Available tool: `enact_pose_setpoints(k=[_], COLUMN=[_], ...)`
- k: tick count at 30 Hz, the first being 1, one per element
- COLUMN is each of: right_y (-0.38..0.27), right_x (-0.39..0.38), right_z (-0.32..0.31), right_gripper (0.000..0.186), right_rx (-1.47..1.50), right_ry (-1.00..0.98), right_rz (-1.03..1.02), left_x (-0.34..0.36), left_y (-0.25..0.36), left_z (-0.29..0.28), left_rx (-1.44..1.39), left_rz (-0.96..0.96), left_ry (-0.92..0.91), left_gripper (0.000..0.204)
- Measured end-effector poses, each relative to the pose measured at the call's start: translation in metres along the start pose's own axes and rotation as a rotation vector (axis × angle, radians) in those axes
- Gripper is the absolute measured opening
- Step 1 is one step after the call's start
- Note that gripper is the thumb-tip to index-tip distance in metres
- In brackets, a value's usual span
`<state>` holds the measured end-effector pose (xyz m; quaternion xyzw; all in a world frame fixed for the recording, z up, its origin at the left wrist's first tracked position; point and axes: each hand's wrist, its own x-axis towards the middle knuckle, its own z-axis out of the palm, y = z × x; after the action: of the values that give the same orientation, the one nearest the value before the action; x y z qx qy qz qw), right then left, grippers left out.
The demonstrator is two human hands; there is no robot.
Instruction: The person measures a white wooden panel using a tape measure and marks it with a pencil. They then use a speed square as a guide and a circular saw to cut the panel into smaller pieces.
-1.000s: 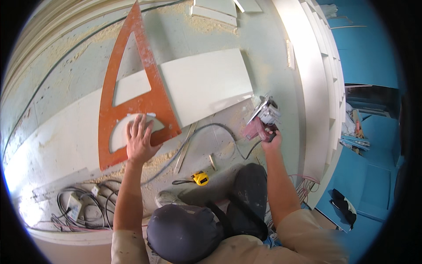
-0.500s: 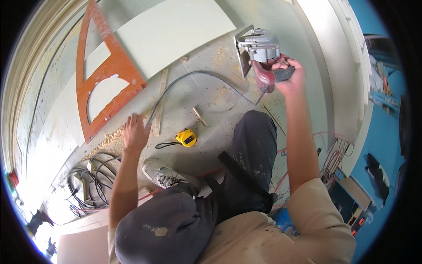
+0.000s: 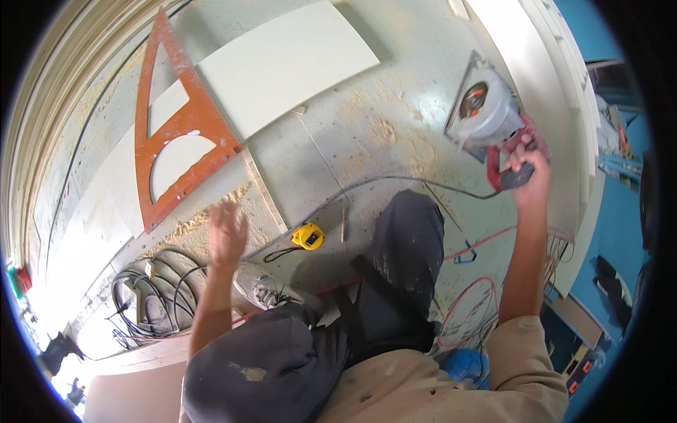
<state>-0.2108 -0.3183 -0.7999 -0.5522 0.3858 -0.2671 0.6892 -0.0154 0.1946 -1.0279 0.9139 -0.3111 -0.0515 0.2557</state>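
gripping the circular saw by its near end with the right hand — fingers wrapped closely round it, at the right of the scene. reaching far and slightly left from that grip along its long axis. silver-grey in the body, dark red toward the grip. well apart to the left with the left hand: loosely open, blurred, seemingly empty — just near of the orange triangular frame.
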Motion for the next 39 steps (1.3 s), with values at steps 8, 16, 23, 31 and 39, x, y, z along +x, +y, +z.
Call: enact_pose_setpoints(k=[8,16,23,31,39], right_y=[0.078,0.162,0.177,0.176,0.18], right_x=[-0.018,-0.048,-0.049,-0.052,-0.05], right_z=[0.154,0.253,0.262,0.279,0.283], right_gripper=[0.051,0.025,0.027,0.032,0.027], right_rx=[-0.24,-0.3,-0.403,-0.442,-0.411], right_ry=[-0.364,-0.476,-0.506,-0.528,-0.528], right_rz=[0.225,0.195,0.149,0.139,0.121], left_x=[0.087,0.076,0.075,0.076,0.078], left_y=[-0.075,-0.097,-0.098,-0.098,-0.093], left_z=[-0.028,-0.023,-0.031,-0.031,-0.023], left_rx=[0.382,0.329,0.316,0.366,0.385], left_rz=[-0.091,-0.057,-0.114,-0.035,-0.041], left_ry=[0.037,0.064,-0.004,-0.003,-0.017], left_gripper=[0.076,0.061,0.059,0.055,0.052])
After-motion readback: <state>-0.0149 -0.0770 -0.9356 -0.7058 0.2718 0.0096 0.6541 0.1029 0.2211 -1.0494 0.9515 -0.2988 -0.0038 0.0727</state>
